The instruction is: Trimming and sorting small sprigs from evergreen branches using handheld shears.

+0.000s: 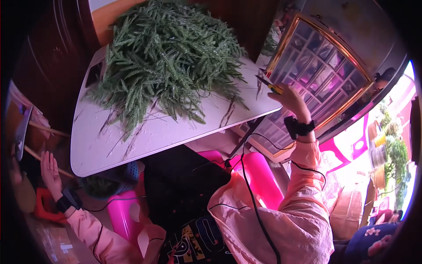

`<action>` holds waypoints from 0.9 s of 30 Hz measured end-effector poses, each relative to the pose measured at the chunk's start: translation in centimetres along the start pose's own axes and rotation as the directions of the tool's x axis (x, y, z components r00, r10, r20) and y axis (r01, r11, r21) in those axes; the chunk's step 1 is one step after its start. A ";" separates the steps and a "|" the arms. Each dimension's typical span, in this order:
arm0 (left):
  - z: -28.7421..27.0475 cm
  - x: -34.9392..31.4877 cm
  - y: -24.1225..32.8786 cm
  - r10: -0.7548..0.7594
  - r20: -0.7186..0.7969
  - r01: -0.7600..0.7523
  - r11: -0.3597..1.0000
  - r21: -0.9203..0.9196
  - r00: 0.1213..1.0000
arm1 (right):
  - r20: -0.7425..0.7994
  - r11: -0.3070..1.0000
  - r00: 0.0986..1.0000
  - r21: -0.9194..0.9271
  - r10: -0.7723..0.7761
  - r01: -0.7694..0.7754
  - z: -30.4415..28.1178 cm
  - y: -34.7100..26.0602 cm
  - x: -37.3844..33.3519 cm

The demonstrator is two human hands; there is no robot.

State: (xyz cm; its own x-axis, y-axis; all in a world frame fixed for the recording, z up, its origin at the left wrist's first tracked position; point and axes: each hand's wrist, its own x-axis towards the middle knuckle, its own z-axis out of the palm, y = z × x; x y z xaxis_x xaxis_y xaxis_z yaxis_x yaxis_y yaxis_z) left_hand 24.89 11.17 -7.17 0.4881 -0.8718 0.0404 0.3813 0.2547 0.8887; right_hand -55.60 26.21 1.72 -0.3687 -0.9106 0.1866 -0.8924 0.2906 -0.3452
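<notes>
A big heap of green artificial fern-like sprigs (167,57) covers the far part of a white marbled tabletop (176,132). Off the table's near left corner, my left hand (51,174) is raised with its fingers stretched out and nothing in it. My right hand (288,100) is closed at the table's right corner. It holds a tool with a yellow-and-black handle (275,89), whose dark pointed tip aims up and left over the tabletop. Its exact kind is partly hidden by my fingers. Small bits and thin stems lie on the tabletop near the heap.
A gold-framed, many-paned panel (312,70) stands right of the table. Under the table are a blue perforated basket (131,170) and pink plastic seat parts (263,180). A black cable (250,198) hangs across my front. A cardboard box (55,242) is low left, and another person's floral clothing (373,240) is low right.
</notes>
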 end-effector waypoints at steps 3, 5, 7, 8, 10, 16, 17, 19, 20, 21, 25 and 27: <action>4.2 -5.9 4.5 0.061 0.299 -0.084 0.994 0.067 0.952 | -0.018 0.998 0.998 -0.038 -0.053 0.052 3.2 0.3 2.4; 9.4 -7.8 2.2 -0.038 0.487 -0.042 0.987 0.154 0.873 | -0.098 0.987 0.989 -0.131 -0.107 0.093 4.7 1.5 3.6; 13.0 -10.2 1.3 -0.078 0.530 -0.037 0.978 0.203 0.845 | -0.091 0.989 0.986 -0.072 -0.137 0.131 5.4 1.5 5.1; 14.6 -11.4 0.8 -0.130 0.569 -0.026 0.966 0.257 0.812 | -0.078 0.987 0.984 -0.017 -0.162 0.161 5.7 1.4 5.8; 17.6 -13.7 0.1 -0.136 0.584 -0.020 0.968 0.252 0.801 | -0.072 0.980 0.979 0.037 -0.193 0.196 5.0 1.1 7.2; 19.6 -15.5 -1.4 -0.180 0.610 0.021 0.966 0.259 0.772 | -0.388 0.882 0.872 0.237 -0.299 0.408 -1.1 -8.0 7.2; 19.5 -15.6 -1.5 -0.189 0.615 0.025 0.964 0.265 0.765 | -0.391 0.874 0.866 0.239 -0.313 0.423 -1.9 -10.6 6.8; 19.3 -15.9 -1.3 -0.209 0.629 0.036 0.961 0.275 0.749 | -0.492 0.781 0.773 0.257 -0.401 0.569 -2.7 -14.9 6.1; 19.1 -16.1 -1.0 -0.197 0.621 0.030 0.963 0.269 0.759 | -0.494 0.771 0.765 0.256 -0.414 0.583 -2.1 -16.5 6.3; 19.0 -16.4 -0.5 -0.186 0.631 0.018 0.965 0.262 0.753 | -0.470 0.697 0.698 0.216 -0.540 0.684 -1.5 -18.2 6.5; 19.6 -16.8 0.8 -0.144 0.676 -0.016 0.974 0.224 0.723 | -0.170 0.740 0.723 -0.074 -0.670 0.669 2.1 -21.9 7.9; 19.0 -17.2 1.9 -0.122 0.685 -0.024 0.980 0.199 0.718 | -0.261 0.728 0.689 -0.094 -0.676 0.679 3.8 -23.7 7.9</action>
State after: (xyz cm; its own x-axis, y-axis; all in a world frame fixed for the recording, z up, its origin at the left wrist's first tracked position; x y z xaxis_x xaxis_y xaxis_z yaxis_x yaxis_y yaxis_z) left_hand 2.27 18.73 2.51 -0.2334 -0.9439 0.2337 0.2051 0.1872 0.9607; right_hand -36.39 10.99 7.84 0.2811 -0.7472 0.6021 -0.9247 -0.3788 -0.0384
